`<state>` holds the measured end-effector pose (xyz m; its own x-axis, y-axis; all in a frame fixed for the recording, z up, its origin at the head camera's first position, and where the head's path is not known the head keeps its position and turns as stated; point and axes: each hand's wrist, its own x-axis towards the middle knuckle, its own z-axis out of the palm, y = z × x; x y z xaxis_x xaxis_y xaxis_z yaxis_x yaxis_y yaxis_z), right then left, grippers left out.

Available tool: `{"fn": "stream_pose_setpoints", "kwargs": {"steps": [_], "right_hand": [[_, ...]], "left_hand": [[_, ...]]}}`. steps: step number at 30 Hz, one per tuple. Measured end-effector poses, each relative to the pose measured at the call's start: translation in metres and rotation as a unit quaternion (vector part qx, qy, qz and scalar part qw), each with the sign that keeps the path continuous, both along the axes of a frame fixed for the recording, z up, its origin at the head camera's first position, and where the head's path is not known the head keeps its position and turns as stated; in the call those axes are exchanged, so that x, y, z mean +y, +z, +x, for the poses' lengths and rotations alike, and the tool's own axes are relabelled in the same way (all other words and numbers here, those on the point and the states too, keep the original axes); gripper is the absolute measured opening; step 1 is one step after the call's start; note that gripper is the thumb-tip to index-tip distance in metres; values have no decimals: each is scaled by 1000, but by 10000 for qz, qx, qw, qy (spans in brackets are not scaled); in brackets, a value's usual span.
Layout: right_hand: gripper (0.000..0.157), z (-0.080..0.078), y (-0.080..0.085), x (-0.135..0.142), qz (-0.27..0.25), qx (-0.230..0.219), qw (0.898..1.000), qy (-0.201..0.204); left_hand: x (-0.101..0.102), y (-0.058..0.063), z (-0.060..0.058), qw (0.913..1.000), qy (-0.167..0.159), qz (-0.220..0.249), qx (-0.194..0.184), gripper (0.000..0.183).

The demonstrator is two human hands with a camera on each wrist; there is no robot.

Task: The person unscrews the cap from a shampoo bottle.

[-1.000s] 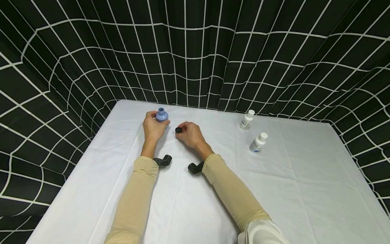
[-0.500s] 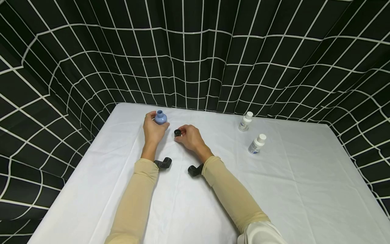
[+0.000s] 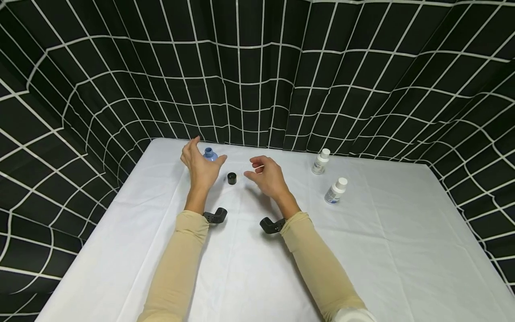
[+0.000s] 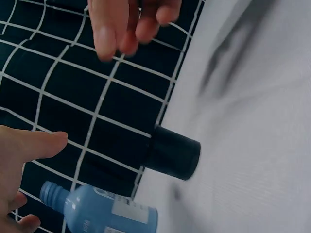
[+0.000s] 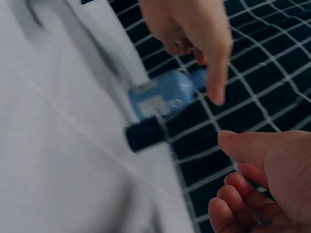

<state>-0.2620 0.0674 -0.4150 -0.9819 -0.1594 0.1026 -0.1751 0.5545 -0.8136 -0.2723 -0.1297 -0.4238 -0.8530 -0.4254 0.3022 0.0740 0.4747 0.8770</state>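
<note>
We see the left hand (image 3: 200, 169) spread wide by a glossy blue bottle (image 3: 209, 154) near the table's (image 3: 249, 268) far-left corner, the right hand (image 3: 268, 177) parted beside a black cylindrical cap (image 3: 231, 178), and, in wrist views only, the bottle's pale label (image 4: 130, 209).

Left arm (image 3: 174, 264), sleeved, reaches forward almost straight; left wrist (image 3: 196, 199) bare. Left hand (image 3: 201, 169): thumb spread wide of the fingers, fingers pointing forward, thumb toward the right. Right arm (image 3: 319, 259), also sleeved, slants inward from lower right; right wrist (image 3: 288, 203) bare. Right hand (image 3: 268, 178): thumb extended leftward, fingers loosely bent, gap between. Hands apart, thumbs facing
</note>
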Motion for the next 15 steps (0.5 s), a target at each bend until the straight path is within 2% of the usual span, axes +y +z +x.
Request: {"fn": "stream_pose_setpoints", "kwargs": {"steps": [10,15], "right_hand": [[43,16,36,70,-358,596,9951,-699],[42,28,48,102,-305,802,9916,-970]], "left_hand": [[8,4,3,9987,-149,-178,451,91],[14,10,7,9968,-339,-246,683,90]]}}
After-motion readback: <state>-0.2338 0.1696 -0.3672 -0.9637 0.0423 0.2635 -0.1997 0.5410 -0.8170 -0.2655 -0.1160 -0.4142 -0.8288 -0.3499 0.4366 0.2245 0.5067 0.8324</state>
